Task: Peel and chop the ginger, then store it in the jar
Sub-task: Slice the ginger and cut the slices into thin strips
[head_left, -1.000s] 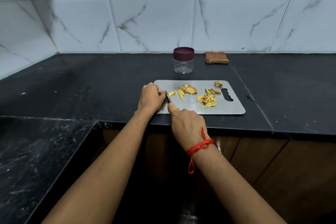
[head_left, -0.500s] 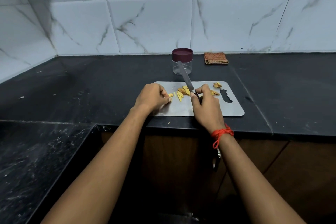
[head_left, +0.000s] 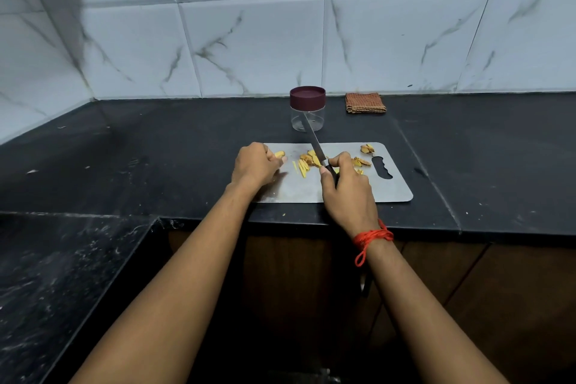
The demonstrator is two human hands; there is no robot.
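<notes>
A: Fingers of the right hand?
B: Clamped on the knife, centre frame.
A: Left hand?
B: Pinching a ginger piece on the board; cut strips beside it, closed jar above.

Cutting board: frame centre, on the desk, near its front edge. Jar: above the board, apart from it. Folded cloth: right of the jar, against the wall. Ginger strips: on the board's upper middle. Ginger scraps: board's upper right. Left hand: board's left end, ginger piece at its fingers. Right hand: board's middle, holding the knife, blade overlapping the jar in frame.
</notes>
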